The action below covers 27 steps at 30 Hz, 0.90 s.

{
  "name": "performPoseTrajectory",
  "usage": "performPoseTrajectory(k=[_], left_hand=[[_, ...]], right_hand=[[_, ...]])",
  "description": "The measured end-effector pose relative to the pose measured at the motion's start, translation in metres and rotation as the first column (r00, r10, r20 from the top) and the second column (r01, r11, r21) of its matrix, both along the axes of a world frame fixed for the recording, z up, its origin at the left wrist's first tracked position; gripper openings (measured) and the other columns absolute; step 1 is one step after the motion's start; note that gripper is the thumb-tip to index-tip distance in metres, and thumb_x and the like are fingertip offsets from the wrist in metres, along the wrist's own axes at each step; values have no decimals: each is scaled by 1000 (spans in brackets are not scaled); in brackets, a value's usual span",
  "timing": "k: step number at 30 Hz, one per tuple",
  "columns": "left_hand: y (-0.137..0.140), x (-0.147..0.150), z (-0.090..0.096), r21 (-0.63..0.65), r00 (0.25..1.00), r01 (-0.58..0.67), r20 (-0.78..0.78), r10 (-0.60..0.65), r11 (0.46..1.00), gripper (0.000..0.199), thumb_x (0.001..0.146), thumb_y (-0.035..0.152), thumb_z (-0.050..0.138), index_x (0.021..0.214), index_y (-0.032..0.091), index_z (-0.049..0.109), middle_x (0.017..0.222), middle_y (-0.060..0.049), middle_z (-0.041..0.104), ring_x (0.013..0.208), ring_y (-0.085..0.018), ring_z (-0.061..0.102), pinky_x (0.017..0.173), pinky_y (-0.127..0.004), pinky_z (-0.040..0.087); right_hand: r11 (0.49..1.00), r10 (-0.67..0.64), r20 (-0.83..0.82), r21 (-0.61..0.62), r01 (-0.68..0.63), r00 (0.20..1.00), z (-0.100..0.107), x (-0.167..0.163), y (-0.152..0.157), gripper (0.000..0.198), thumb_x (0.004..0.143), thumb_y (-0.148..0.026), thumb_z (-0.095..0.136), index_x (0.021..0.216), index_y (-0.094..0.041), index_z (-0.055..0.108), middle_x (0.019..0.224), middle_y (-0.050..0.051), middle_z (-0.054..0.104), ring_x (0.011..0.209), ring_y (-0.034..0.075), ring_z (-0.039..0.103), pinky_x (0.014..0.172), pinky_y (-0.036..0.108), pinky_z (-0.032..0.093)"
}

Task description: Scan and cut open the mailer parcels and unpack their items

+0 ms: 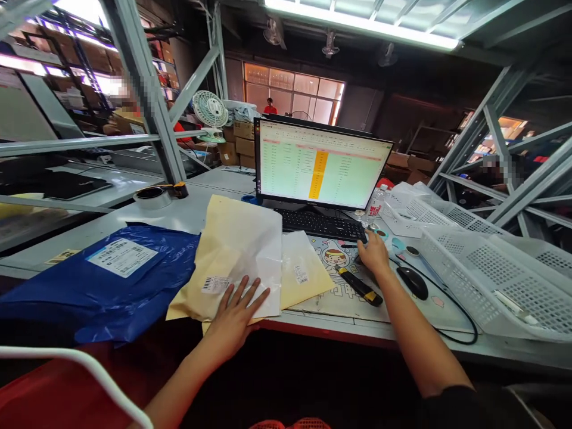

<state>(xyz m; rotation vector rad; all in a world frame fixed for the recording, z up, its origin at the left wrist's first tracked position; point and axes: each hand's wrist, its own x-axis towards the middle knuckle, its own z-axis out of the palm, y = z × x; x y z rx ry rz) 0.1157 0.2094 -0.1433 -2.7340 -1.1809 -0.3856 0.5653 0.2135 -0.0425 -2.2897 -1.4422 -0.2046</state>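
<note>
My left hand (236, 319) lies flat with fingers spread on a yellow and white paper packet (243, 244) bearing a barcode label. Partly under that packet is a second yellow and white packet (304, 274), also labelled. My right hand (374, 253) reaches to the right end of the black keyboard (319, 224), fingers stretched onto its keys and holding nothing I can see. A black and yellow utility knife (358, 286) rests on the printed desk mat between my hands. Behind the keyboard a monitor (322, 164) displays a spreadsheet with one orange column.
A blue plastic mailing bag (156, 280) with a white label lies left of the packets. White perforated baskets (496, 274) stand at the right, beside a black mouse (412, 282) and its cable. A tape roll (152, 197) sits at the back left, near a metal post.
</note>
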Motion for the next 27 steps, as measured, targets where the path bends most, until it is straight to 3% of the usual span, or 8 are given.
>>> performPoseTrajectory(k=[7, 11, 14, 21, 22, 24, 26, 27], left_hand=[[1, -13, -10, -18, 997, 57, 56, -56, 998, 65, 107, 27, 48, 169, 40, 35, 177, -1, 25, 166, -35, 16, 130, -60, 26], [3, -14, -12, -23, 996, 55, 66, -53, 998, 64, 108, 29, 48, 169, 42, 33, 177, 1, 25, 166, -35, 17, 130, -60, 27], [4, -14, -10, -65, 996, 52, 69, -48, 997, 61, 110, 31, 45, 169, 43, 33, 177, 2, 25, 166, -35, 17, 130, -62, 28], [3, -6, -6, -118, 986, 14, 166, 6, 993, 52, 110, 27, 39, 160, 38, 52, 172, -1, 38, 164, -33, 25, 129, -64, 31], [2, -4, -5, -113, 984, 5, 180, 15, 994, 53, 109, 23, 38, 158, 36, 55, 170, -1, 41, 164, -33, 27, 128, -65, 32], [1, -2, -3, -87, 978, 0, 207, 18, 996, 57, 106, 15, 35, 152, 32, 62, 165, -2, 49, 161, -33, 34, 125, -67, 36], [-2, -1, 5, -32, 971, 23, 240, -15, 999, 61, 99, 7, 34, 146, 28, 67, 158, -3, 58, 155, -32, 45, 123, -66, 41], [-5, -2, 11, 13, 964, 43, 261, -45, 999, 63, 95, 4, 35, 143, 26, 69, 154, -4, 62, 150, -31, 52, 121, -64, 44]], right_hand=[[973, 114, -54, -198, -122, 992, -7, -20, 83, 52, 94, -18, 57, 146, -12, 64, 152, 18, 59, 139, 33, 54, 119, 42, 42], [976, 85, -35, -198, -90, 996, -24, -27, 95, 54, 96, -13, 50, 148, -10, 62, 167, 19, 43, 156, 36, 34, 127, 52, 31], [965, 110, -53, -234, -119, 993, -29, -25, 92, 49, 94, -10, 54, 139, -11, 70, 169, 18, 42, 159, 36, 31, 129, 53, 26], [952, 246, -70, -168, -254, 967, 19, -49, 79, 52, 104, -20, 50, 155, -11, 57, 171, 20, 37, 161, 32, 29, 131, 51, 26], [930, 326, -73, -155, -333, 943, 26, -64, 69, 54, 106, -29, 54, 158, -14, 54, 171, 18, 38, 160, 29, 32, 131, 47, 28], [817, 554, -74, -146, -559, 829, 29, -103, 40, 74, 97, -49, 71, 163, -25, 47, 174, 11, 36, 161, 27, 32, 131, 44, 29], [573, 809, -50, -156, -805, 586, 19, -148, 3, 115, 76, -61, 90, 170, -31, 32, 180, 11, 19, 166, 37, 16, 132, 57, 24], [506, 858, -4, -159, -848, 513, 11, -170, -15, 129, 69, -62, 94, 172, -35, 23, 181, 10, 13, 166, 42, 8, 131, 66, 18]])
